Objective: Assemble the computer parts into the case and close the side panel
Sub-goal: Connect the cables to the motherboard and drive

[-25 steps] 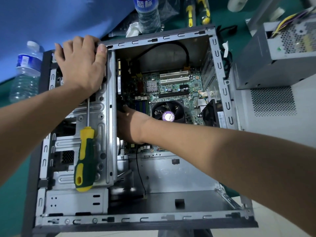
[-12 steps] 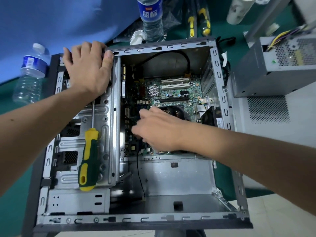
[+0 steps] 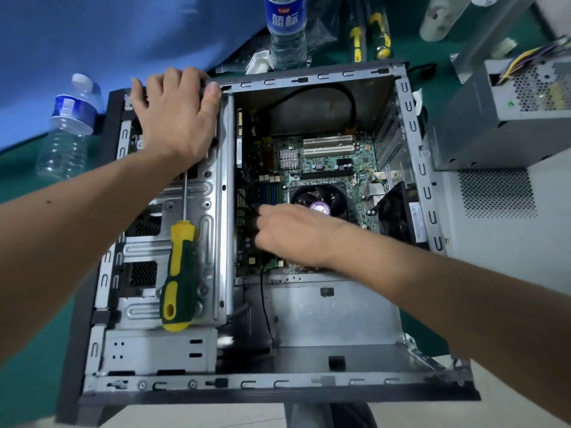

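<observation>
The open computer case [image 3: 309,78] lies on its side with the motherboard [image 3: 324,168] and CPU fan [image 3: 315,196] inside. My left hand [image 3: 176,118] grips the far left corner of the case, fingers curled over its edge above the drive cage [image 3: 207,242]. My right hand [image 3: 296,233] reaches over the board, its fingertips pinching a thin black cable [image 3: 247,202] at the board's left edge beside the RAM slots. A green and yellow screwdriver [image 3: 179,273] lies loose on the drive cage.
A grey power supply [image 3: 509,118] with coloured wires sits outside the case at right, on a grey vented panel [image 3: 494,242]. Two water bottles [image 3: 68,128] [image 3: 287,32] and more screwdrivers [image 3: 370,35] lie behind the case. A rear fan [image 3: 398,211] fills the right wall.
My right hand came out from under the drive cage and now sits over the board, fingertips at the black cable. My left hand stayed on the case corner.
</observation>
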